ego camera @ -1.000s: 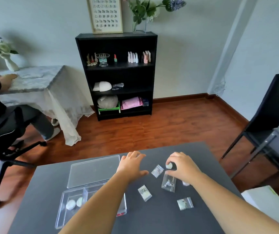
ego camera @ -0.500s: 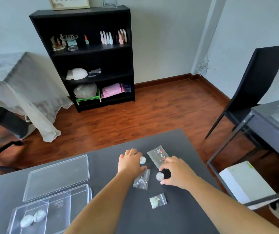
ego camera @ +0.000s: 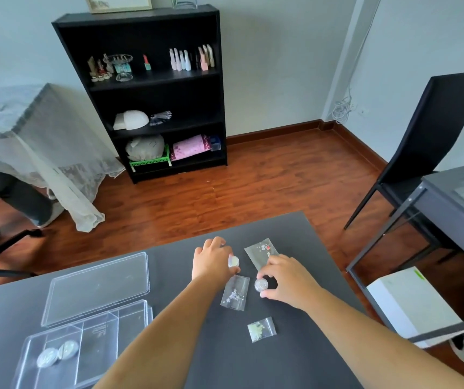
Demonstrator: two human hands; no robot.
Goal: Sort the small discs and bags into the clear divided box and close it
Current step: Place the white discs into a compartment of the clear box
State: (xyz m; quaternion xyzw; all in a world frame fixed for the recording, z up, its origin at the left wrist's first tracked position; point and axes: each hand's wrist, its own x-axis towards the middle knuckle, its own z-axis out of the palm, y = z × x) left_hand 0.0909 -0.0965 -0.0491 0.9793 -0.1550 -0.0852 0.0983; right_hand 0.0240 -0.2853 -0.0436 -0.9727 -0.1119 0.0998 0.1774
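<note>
On the dark table (ego camera: pixel 281 228) my left hand (ego camera: pixel 211 261) curls over a small pearly disc (ego camera: pixel 233 261) at its fingertips. To its right, my right hand (ego camera: pixel 288 279) pinches another small disc (ego camera: pixel 261 284) between thumb and fingers. Three small clear bags lie around them: one with red and white bits (ego camera: pixel 260 249) beyond my right hand, one with white flowers (ego camera: pixel 235 296) between my hands, one with pale green bits (ego camera: pixel 261 329) nearer me. The clear divided box (ego camera: pixel 107 332) stands open at the near left, with two discs (ego camera: pixel 57 353) in its left compartment.
The box's loose clear lid (ego camera: pixel 96 287) lies flat just behind it. A black chair (ego camera: pixel 433 141) and a grey glass-topped table (ego camera: pixel 455 200) stand to the right, with a white box (ego camera: pixel 410 304) on the floor. A black bookshelf (ego camera: pixel 152 88) stands against the far wall.
The view has swung right and down. Both hands reached forward among the bags and closed on a disc each. In the last half second they barely moved.
</note>
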